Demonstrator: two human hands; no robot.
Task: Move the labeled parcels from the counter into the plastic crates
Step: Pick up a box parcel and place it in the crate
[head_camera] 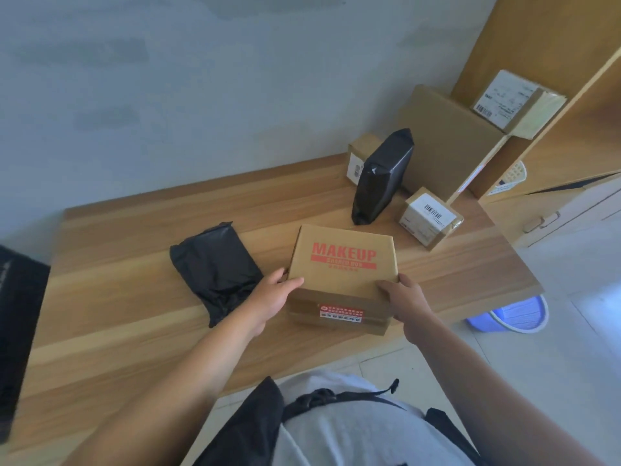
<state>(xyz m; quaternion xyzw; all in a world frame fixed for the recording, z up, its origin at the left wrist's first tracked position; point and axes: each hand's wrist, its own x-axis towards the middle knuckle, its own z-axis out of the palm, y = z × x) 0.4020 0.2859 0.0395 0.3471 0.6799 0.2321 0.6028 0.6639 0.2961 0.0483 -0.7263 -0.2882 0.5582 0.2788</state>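
Wooden counter (134, 297), hands (339, 297) seemingly gripping box (342, 260)

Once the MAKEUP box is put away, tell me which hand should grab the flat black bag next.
Left. The flat black bag lies directly beside the left hand, on the left of the MAKEUP box. The right hand is on the box's far side and would have to cross over.

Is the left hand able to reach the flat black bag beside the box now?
Probably yes: the flat black bag lies right beside the left hand, nothing between them, but that hand first must release the box.
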